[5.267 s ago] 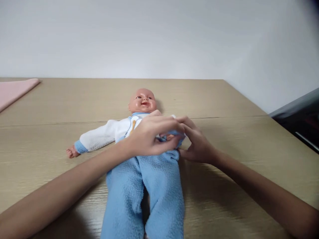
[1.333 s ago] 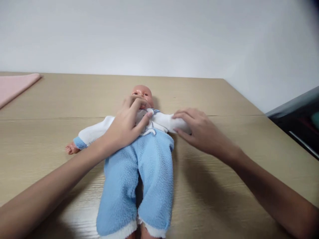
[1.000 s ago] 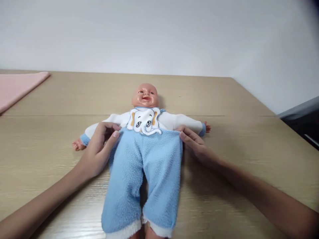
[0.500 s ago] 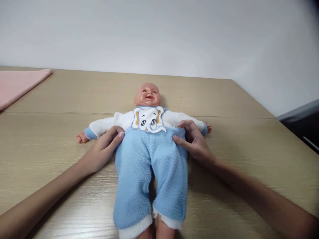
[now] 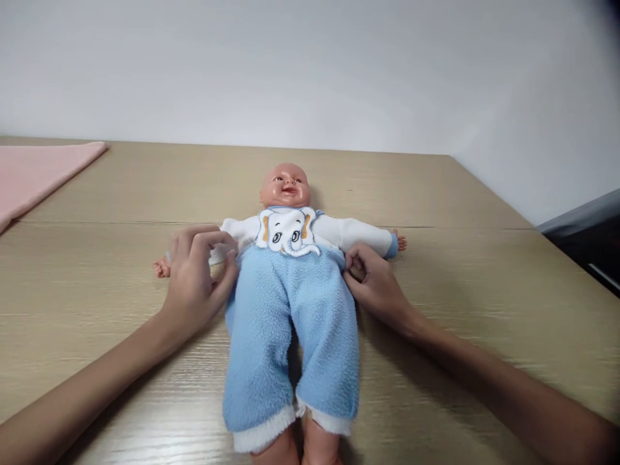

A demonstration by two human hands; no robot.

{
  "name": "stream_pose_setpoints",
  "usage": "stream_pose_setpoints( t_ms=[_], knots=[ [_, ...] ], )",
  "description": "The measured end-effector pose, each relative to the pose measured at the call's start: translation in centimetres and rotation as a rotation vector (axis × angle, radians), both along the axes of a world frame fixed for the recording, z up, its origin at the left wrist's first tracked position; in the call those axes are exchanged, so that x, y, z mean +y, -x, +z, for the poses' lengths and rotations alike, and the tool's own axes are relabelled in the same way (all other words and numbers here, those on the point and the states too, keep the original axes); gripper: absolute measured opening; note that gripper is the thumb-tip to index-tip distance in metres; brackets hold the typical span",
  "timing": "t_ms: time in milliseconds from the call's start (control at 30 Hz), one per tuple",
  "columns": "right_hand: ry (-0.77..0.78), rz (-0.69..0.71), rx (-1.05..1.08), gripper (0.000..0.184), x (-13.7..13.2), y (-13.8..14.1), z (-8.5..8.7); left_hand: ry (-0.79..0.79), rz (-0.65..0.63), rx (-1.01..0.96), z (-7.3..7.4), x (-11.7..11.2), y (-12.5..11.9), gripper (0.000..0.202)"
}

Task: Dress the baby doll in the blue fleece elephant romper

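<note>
A baby doll (image 5: 287, 185) lies on its back with its head away from me and its arms spread. It wears a white top (image 5: 356, 234) with blue cuffs and an elephant patch (image 5: 288, 234) on the chest. Blue fleece pants (image 5: 290, 310) with white trim cover its legs down to the shins. At the left side of the waist, my left hand (image 5: 196, 271) pinches the pants' edge between thumb and curled fingers, partly covering the doll's arm. My right hand (image 5: 375, 281) is closed on the pants' waist at the opposite side, its fingertips partly hidden.
The doll rests on a light wooden table (image 5: 145, 194) with a seam running across it. A folded pink cloth (image 5: 43, 174) lies at the far left. Behind the table stands a pale wall (image 5: 290, 71). A dark object (image 5: 591, 239) is beyond the right edge.
My left hand has risen, its fingers arching over the waist edge. My right hand's fingers have curled in from lying along the pants. The pants' waist is drawn slightly narrower on the right.
</note>
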State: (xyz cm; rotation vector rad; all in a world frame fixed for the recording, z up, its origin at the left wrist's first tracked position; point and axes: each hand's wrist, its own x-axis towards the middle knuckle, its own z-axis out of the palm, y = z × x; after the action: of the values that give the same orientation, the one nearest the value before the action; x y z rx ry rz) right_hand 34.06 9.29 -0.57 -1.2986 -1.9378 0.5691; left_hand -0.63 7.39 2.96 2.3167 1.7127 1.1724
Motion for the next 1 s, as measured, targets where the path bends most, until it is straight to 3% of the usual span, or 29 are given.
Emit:
stream_pose_setpoints(
  t_ms=[100, 200, 267, 367, 467, 533, 667, 833, 1000],
  knots=[
    [-0.047, 0.11, -0.212, 0.008, -0.1, 0.3, -0.1, -0.173, -0.173, 0.082, 2.7, 0.5, -2.9, 0.02],
    [-0.077, 0.211, -0.316, 0.019, -0.2, 0.2, -0.8, -0.079, -0.446, 0.126, 5.4, 2.1, -8.0, 0.017],
    [-0.087, 0.239, -0.312, 0.032, -0.4, -0.3, -1.2, 0.048, -0.568, 0.201, 6.4, 3.7, -12.0, 0.018],
    [-0.133, 0.277, -0.284, 0.05, -1.2, -1.7, -1.4, 0.17, -0.623, 0.373, 6.4, 6.5, -17.4, 0.035],
    [-0.124, 0.294, -0.269, 0.037, -2.3, -2.9, -0.7, 0.198, -0.648, 0.584, 5.1, 8.9, -20.9, 0.05],
    [-0.067, 0.276, -0.247, 0.019, -2.8, -3.4, -0.1, 0.229, -0.654, 0.646, 4.1, 9.9, -22.2, 0.052],
    [-0.049, 0.264, -0.242, 0.024, -3.0, -3.2, 0.7, 0.26, -0.645, 0.658, 3.1, 10.6, -23.0, 0.047],
    [-0.005, 0.263, -0.247, 0.035, -2.5, -2.9, 0.7, 0.222, -0.634, 0.591, 3.8, 9.9, -23.0, 0.05],
    [0.102, 0.25, -0.227, 0.039, -2.6, -2.7, 1.0, 0.151, -0.657, 0.333, 5.0, 9.7, -23.2, 0.05]
  ],
)
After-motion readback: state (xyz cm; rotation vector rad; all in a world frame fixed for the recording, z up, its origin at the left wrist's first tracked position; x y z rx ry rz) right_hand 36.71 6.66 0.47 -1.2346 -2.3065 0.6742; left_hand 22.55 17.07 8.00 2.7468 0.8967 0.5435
